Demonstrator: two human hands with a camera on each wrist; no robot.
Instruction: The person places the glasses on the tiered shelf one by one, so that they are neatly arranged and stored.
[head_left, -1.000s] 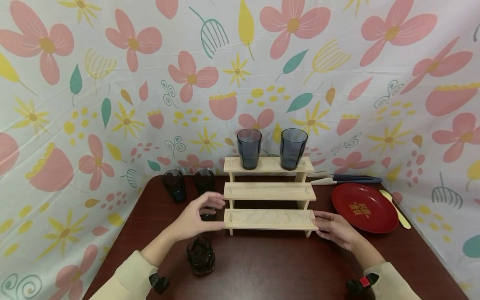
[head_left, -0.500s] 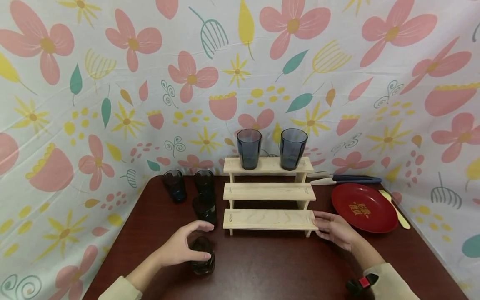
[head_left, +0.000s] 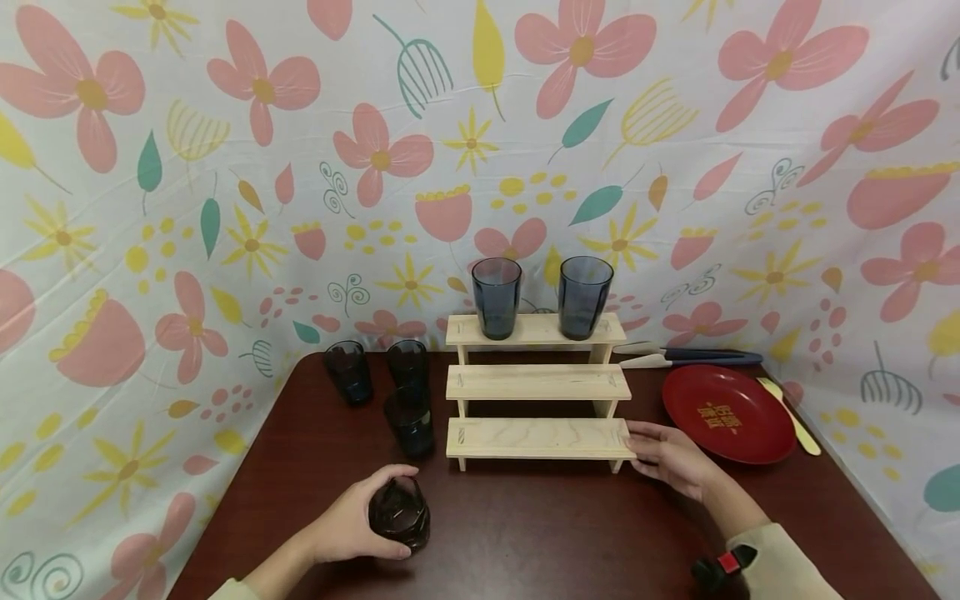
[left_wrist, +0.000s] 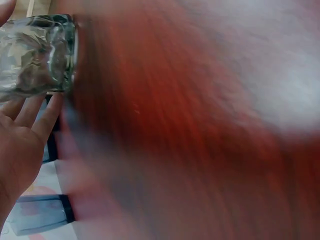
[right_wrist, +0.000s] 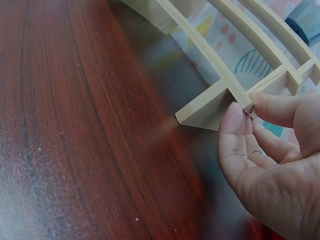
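Note:
My left hand (head_left: 352, 521) has its thumb and fingers round a short, faceted dark drinking glass (head_left: 400, 512) at the front left of the table. In the left wrist view this glass (left_wrist: 37, 57) looks clear and greenish, with its base close to the tabletop. On the right, my right hand (head_left: 671, 458) pinches the end of the lowest step of a three-tier wooden display rack (head_left: 538, 435). The right wrist view shows its thumb and fingertips at the corner of that step. Two blue-grey tumblers, one left (head_left: 497, 298) and one right (head_left: 585, 297), stand on the top step.
Three dark glasses stand left of the rack: a front one (head_left: 409, 425), a back one (head_left: 408, 367) and a left one (head_left: 348, 372). A red plate (head_left: 727, 414), a pale yellow utensil (head_left: 791, 417) and blue-handled tongs (head_left: 697, 358) lie at right. A flowered cloth (head_left: 285, 208) hangs behind.
My left hand has moved from the rack's left end down and toward me, and now surrounds the short dark glass. The right hand has stayed at the rack.

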